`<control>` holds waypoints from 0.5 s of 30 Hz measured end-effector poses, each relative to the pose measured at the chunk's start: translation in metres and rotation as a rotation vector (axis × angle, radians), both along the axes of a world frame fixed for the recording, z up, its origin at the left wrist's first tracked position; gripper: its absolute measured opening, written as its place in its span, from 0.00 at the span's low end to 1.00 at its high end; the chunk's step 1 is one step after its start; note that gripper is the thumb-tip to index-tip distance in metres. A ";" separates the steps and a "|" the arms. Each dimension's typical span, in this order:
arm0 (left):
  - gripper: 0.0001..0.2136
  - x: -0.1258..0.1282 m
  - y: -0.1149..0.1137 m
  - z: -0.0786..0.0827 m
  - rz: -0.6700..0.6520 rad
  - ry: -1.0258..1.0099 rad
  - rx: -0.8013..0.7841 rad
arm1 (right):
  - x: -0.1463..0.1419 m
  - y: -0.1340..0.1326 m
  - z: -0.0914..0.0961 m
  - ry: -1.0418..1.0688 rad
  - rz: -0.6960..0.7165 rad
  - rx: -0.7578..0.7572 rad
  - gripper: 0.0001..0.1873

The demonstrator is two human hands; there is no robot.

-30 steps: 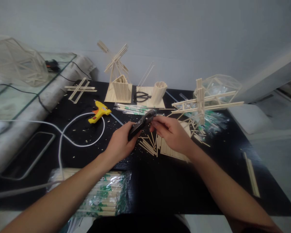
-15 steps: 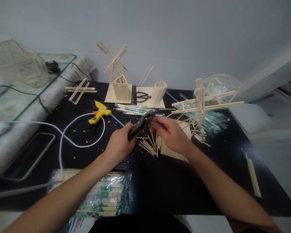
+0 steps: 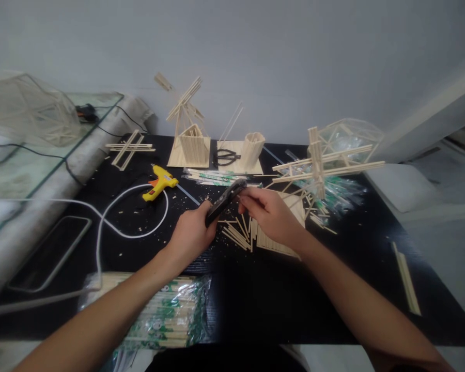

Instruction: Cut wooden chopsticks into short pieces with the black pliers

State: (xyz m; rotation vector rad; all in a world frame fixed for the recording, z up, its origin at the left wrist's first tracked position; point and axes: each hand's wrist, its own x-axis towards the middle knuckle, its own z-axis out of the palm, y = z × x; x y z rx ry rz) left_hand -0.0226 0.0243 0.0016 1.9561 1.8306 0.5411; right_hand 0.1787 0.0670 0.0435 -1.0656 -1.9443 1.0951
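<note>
My left hand (image 3: 191, 232) is wrapped round the handles of black cutting pliers (image 3: 225, 200), whose jaws point up and to the right. My right hand (image 3: 269, 214) is closed in a pinch right at the jaws; whatever it holds there is too small to make out. Both hands hover over a pile of cut wooden sticks (image 3: 240, 232) and a flat panel of glued sticks (image 3: 273, 240) on the black table (image 3: 256, 299).
A yellow glue gun (image 3: 158, 182) with a white cord lies to the left. Stick windmill models (image 3: 188, 134) (image 3: 321, 163), a stick cup (image 3: 253, 147) and black scissors (image 3: 225, 155) stand behind. A pack of wrapped chopsticks (image 3: 166, 312) lies at the near edge; a phone (image 3: 48, 253) at the left.
The hands and pliers have stayed almost in place; the view has shifted slightly, nothing was picked up or let go.
</note>
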 end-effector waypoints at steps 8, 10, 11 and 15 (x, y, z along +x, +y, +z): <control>0.06 -0.002 0.002 -0.005 0.012 -0.124 0.063 | -0.003 -0.002 -0.003 0.118 -0.051 -0.041 0.05; 0.06 -0.002 0.002 -0.005 0.012 -0.143 0.078 | -0.002 -0.002 -0.005 0.115 -0.039 -0.004 0.06; 0.06 -0.002 0.002 -0.004 0.008 -0.153 0.086 | -0.002 -0.002 -0.005 0.118 -0.033 0.006 0.07; 0.04 -0.003 0.000 -0.003 -0.021 -0.205 0.107 | 0.000 -0.002 -0.001 0.155 0.002 -0.031 0.07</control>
